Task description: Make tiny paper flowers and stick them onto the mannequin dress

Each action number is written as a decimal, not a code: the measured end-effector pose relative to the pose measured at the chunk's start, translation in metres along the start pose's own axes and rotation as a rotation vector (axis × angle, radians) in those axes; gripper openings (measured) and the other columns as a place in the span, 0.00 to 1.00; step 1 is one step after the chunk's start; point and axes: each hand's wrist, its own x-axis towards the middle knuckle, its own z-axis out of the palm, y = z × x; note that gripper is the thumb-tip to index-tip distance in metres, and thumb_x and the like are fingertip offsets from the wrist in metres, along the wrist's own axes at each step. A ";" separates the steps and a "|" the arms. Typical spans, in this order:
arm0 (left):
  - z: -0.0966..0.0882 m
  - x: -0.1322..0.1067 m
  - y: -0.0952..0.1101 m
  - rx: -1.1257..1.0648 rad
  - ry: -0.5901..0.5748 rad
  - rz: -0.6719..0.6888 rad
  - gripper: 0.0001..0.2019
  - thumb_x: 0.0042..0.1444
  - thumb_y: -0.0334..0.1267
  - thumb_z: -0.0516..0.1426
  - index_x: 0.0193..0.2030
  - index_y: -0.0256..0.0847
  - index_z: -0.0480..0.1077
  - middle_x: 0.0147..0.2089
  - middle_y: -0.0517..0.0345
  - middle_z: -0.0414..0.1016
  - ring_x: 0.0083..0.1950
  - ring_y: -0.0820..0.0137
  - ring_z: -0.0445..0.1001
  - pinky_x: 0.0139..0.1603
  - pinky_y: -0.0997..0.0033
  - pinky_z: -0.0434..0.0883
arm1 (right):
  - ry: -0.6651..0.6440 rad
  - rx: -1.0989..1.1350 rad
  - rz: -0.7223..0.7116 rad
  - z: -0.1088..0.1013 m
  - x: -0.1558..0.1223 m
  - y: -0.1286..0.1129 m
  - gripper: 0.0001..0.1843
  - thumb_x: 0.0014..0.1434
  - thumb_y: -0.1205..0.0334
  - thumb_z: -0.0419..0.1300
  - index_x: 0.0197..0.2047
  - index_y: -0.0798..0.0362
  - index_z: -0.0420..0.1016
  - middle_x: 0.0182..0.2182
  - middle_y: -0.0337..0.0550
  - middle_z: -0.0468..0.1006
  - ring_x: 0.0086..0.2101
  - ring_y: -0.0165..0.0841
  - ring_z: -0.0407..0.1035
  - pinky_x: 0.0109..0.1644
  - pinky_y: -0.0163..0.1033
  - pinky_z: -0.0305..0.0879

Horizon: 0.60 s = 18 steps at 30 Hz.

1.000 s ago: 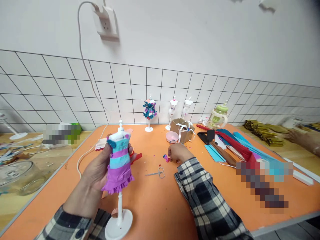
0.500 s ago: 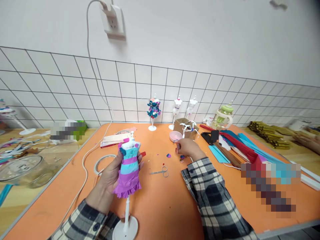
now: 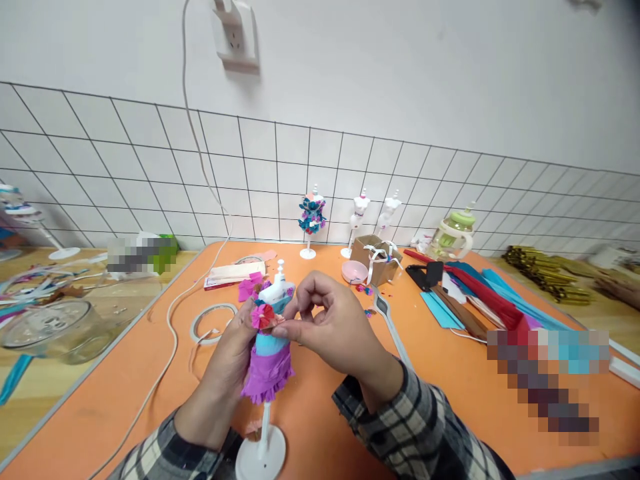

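Observation:
My left hand is closed round the left side of a small white dress form in a purple and light-blue crepe-paper dress. Red and pink paper petals stand out from its chest, with a pink scrap by the left shoulder. At the bodice, my right hand pinches with thumb and finger at a small peach paper piece, partly covered by the fingertips. The form stands upright on its round white base. My right hand hides part of the bodice.
Behind stand a decorated dress form, two plain white ones, a pink bowl and a cardboard box. A roll of tape lies left. Right are a grey-white long-handled tool, crepe paper and a bottle.
My right hand has come from the small scraps near the pink bowl to the dress form's chest. Red and pink petals now show there. The scissors are hidden from view.

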 end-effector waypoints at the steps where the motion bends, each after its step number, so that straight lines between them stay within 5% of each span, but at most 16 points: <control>1: 0.000 -0.001 0.001 0.001 -0.001 0.018 0.25 0.24 0.43 0.81 0.24 0.40 0.73 0.21 0.64 0.76 0.26 0.64 0.80 0.31 0.70 0.79 | 0.005 0.009 0.023 0.000 0.000 0.001 0.31 0.39 0.49 0.81 0.25 0.49 0.61 0.25 0.34 0.75 0.25 0.28 0.65 0.28 0.35 0.64; 5: -0.002 -0.002 0.000 0.002 -0.045 0.048 0.26 0.27 0.47 0.81 0.27 0.39 0.75 0.21 0.63 0.77 0.23 0.70 0.76 0.25 0.75 0.73 | 0.018 -0.019 0.070 -0.004 0.001 0.002 0.34 0.41 0.47 0.80 0.24 0.48 0.55 0.23 0.33 0.73 0.23 0.28 0.65 0.28 0.35 0.62; 10: -0.003 -0.004 0.000 0.037 -0.069 0.050 0.28 0.30 0.53 0.79 0.34 0.38 0.78 0.31 0.54 0.84 0.32 0.62 0.81 0.35 0.69 0.77 | 0.092 -0.174 0.038 -0.005 0.002 0.001 0.33 0.43 0.46 0.78 0.24 0.48 0.56 0.24 0.35 0.74 0.28 0.31 0.67 0.30 0.36 0.61; 18: 0.003 -0.006 0.004 -0.001 -0.064 0.021 0.30 0.26 0.50 0.80 0.35 0.40 0.77 0.25 0.63 0.79 0.25 0.71 0.75 0.27 0.77 0.72 | 0.079 -0.209 0.006 -0.007 0.001 0.003 0.23 0.45 0.48 0.77 0.27 0.50 0.69 0.25 0.35 0.74 0.26 0.29 0.62 0.29 0.36 0.59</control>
